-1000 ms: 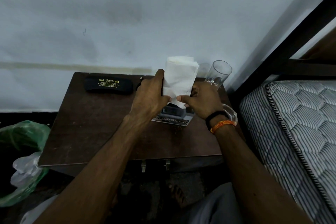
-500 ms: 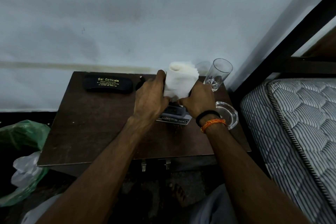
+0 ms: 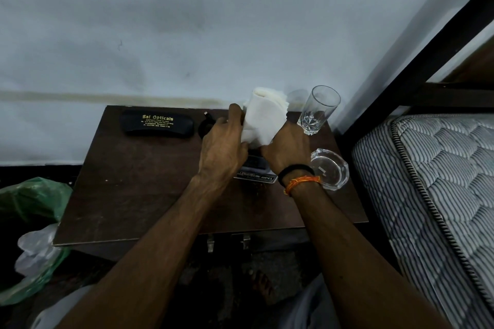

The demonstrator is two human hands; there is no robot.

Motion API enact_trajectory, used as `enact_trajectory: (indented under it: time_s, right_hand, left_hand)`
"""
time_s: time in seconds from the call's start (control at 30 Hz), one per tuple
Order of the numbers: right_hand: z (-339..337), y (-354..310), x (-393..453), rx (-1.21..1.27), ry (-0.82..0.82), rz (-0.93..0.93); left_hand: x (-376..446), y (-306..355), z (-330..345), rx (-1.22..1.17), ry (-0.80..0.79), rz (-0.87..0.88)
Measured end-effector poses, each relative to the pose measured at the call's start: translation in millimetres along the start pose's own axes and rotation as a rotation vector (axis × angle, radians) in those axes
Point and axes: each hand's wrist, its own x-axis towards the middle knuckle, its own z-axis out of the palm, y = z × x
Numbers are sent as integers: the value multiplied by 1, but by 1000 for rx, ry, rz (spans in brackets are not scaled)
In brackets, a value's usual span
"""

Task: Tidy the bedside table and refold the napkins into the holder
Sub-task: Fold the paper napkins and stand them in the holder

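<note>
A folded bundle of white napkins (image 3: 263,120) stands upright near the back of the dark wooden bedside table (image 3: 139,189). My left hand (image 3: 223,149) grips its left side and my right hand (image 3: 287,149) grips its lower right. Below and between the hands sits a small dark holder (image 3: 254,161) on a printed card (image 3: 263,177); the napkins' lower end is hidden behind my hands, so I cannot tell whether it sits in the holder.
A black spectacle case (image 3: 157,124) lies at the table's back left, with a small dark round object (image 3: 205,127) beside it. A drinking glass (image 3: 318,109) stands back right, a glass ashtray (image 3: 330,168) in front. Mattress (image 3: 433,184) at right, green bag (image 3: 32,200) at left.
Both hands have lowered the napkin bundle towards the holder and moved it slightly farther back. The bundle now looks more rolled at the top.
</note>
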Motion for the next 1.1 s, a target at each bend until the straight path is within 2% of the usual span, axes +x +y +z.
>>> enact_trajectory:
  time_s: [0.23,0.53,0.8,1.1]
  right_hand:
    - [-9,7,5,149,-37,100]
    - [-2,8,8,47,-40,68]
    - [0,13,11,43,-47,43]
    - [8,5,7,60,-20,87]
  left_hand:
    - [-1,2,-1,-42,13,-24]
    - [-2,4,1,62,-23,-20]
    - [2,1,-4,-31,-33,-10]
    - [0,2,-4,21,-43,-9]
